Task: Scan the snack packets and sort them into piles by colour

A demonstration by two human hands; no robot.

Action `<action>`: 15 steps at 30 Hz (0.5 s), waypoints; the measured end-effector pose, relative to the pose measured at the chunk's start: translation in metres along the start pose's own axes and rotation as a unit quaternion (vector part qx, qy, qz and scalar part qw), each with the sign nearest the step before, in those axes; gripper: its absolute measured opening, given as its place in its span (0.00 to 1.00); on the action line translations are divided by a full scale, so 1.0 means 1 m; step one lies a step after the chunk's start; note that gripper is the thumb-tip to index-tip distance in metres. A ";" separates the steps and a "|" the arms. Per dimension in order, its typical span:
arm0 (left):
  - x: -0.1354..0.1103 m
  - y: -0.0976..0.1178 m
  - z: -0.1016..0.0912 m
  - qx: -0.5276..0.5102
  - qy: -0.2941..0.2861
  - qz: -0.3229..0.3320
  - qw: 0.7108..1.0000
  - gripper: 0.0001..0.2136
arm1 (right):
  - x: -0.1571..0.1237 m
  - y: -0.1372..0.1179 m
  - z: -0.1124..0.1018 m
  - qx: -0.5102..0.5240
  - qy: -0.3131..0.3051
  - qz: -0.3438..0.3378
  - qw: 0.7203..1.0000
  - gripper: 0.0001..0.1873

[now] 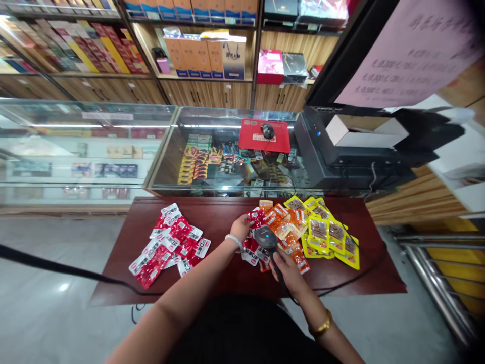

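Note:
My left hand [241,228] has its fingers closed on the edge of a red snack packet [256,217] over the middle of the dark red table. In my right hand [288,270] is a black barcode scanner [266,237], its head over the packets and close to the held one. More red-and-white packets [250,253] lie beneath the scanner, partly hidden by it. Orange packets [290,237] lie just to the right, and yellow packets [329,232] are heaped beyond them. A separate spread of red-and-white packets [174,240] lies on the left of the table.
Behind the table [125,253] stands a glass display counter [170,151] with a red mouse pad [246,144] and a black mouse [268,131] on top. A dark register machine [322,162] holds a white open box [356,139]. Black cables cross the table; metal rails [432,283] stand at right.

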State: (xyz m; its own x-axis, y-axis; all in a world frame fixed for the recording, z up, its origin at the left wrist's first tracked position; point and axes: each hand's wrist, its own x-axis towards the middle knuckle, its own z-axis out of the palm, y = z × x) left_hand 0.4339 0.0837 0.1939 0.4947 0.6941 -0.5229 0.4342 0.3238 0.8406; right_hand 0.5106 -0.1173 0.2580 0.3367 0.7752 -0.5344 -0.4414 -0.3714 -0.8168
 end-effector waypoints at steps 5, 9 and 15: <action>-0.025 -0.016 -0.045 -0.028 0.006 0.037 0.999 0.08 | 0.011 -0.017 0.027 -0.045 -0.056 -0.024 0.997 0.20; -0.047 -0.025 -0.075 -0.004 0.045 0.053 0.998 0.06 | 0.018 -0.020 0.053 -0.076 -0.106 -0.022 0.991 0.21; -0.082 -0.051 -0.126 -0.033 0.092 0.009 0.995 0.12 | 0.018 -0.008 0.080 -0.137 -0.145 0.018 0.980 0.28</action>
State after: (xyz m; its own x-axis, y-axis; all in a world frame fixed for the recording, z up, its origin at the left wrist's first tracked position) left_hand 0.2762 0.0914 0.2120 0.3530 0.8045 -0.4777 0.3726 0.3475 0.8605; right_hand 0.4537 -0.0595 0.2718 0.0572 0.8570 -0.5121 -0.1958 -0.4933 -0.8475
